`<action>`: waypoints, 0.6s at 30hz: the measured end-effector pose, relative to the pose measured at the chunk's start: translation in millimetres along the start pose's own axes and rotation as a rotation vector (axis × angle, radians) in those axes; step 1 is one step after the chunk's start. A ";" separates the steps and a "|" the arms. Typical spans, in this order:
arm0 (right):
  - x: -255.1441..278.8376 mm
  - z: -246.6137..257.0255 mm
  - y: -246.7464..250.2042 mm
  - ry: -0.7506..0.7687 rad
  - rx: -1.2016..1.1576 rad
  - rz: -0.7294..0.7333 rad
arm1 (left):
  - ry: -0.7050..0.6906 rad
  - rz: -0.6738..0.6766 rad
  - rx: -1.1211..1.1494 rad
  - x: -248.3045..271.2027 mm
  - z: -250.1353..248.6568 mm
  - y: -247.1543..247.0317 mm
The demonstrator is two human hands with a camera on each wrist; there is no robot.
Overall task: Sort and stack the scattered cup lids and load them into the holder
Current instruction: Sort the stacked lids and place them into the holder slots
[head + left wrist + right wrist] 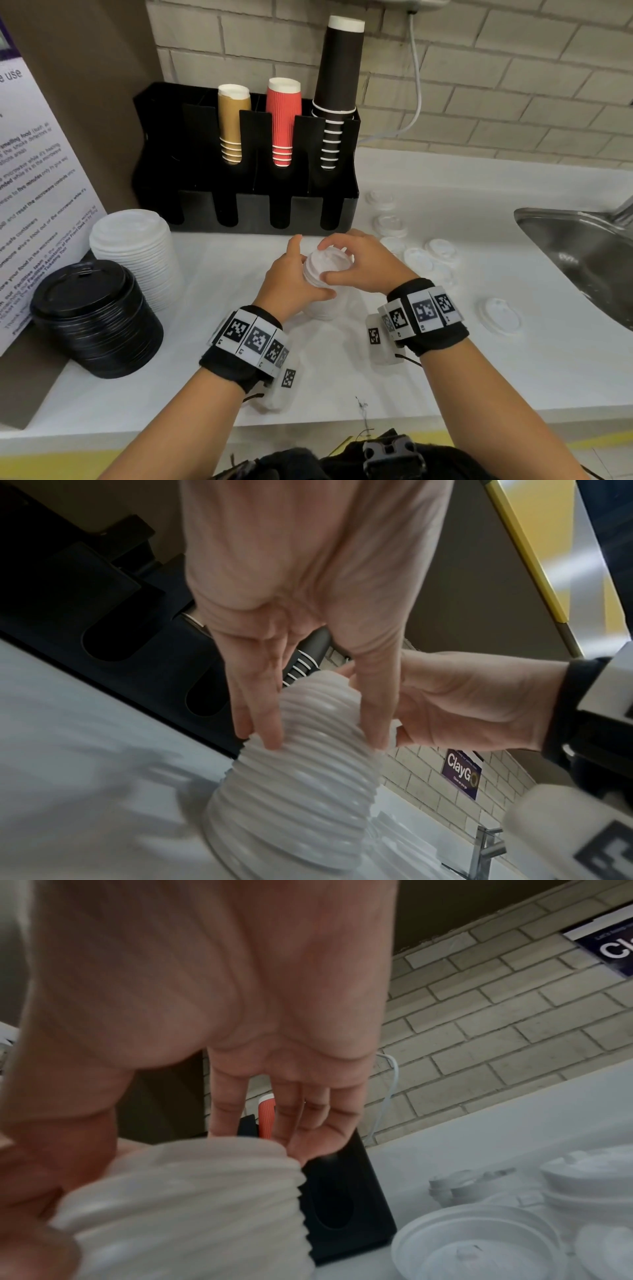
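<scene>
A tall stack of small white lids (325,301) stands on the white counter (342,377) in front of the black holder (246,212). My left hand (308,270) grips the stack's side, its fingertips (270,734) pinching the ribbed rims (294,783). My right hand (337,262) holds the top lid from above, thumb at the near rim and fingers (308,1139) over the far rim. The stack (192,1204) fills the lower left of the right wrist view. Several single white lids (442,248) lie scattered to the right.
The holder has gold (233,123), red (283,120) and black cups (337,96) in its rear slots. A stack of large white lids (137,253) and one of black lids (96,318) stand at left. A steel sink (582,257) is at right.
</scene>
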State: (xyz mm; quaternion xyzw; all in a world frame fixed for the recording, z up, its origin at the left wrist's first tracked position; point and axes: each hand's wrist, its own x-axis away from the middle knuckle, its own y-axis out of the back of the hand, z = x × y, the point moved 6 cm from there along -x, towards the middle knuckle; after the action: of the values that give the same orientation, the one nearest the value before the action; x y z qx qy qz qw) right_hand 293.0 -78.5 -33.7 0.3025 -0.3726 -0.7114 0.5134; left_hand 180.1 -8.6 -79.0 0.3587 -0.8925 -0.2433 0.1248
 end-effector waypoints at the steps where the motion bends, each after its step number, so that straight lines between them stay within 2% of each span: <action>1: 0.0 -0.1 0.5 -0.002 0.008 -0.002 | 0.000 0.002 0.009 -0.3 -0.4 -0.7; 6: -1.0 -3.2 0.5 -0.018 0.002 0.007 | -0.022 0.008 -0.006 0.0 -4.9 -3.5; 11: -2.9 -12.9 -0.4 -0.033 -0.063 0.089 | -0.041 0.011 -0.025 -1.6 -7.4 -3.8; 13: -9.5 -25.8 12.4 -0.073 -0.184 0.016 | -0.041 0.010 -0.052 -2.4 -7.4 -3.7; 14: -14.1 -36.1 20.0 -0.121 -0.172 -0.040 | -0.036 0.008 -0.065 -2.8 -7.2 -3.5; 16: -23.0 -60.4 27.3 -0.257 0.011 -0.060 | -0.034 0.007 -0.078 -3.5 -7.3 -3.0; 18: -30.2 -80.2 17.8 -0.384 0.260 0.094 | -0.033 0.017 -0.083 -4.1 -8.4 -3.5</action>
State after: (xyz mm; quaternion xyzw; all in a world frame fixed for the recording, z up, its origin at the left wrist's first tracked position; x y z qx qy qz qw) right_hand 375.9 -70.8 -60.6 0.2075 -0.5656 -0.6773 0.4222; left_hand 188.4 -10.9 -73.9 0.3418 -0.8866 -0.2848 0.1267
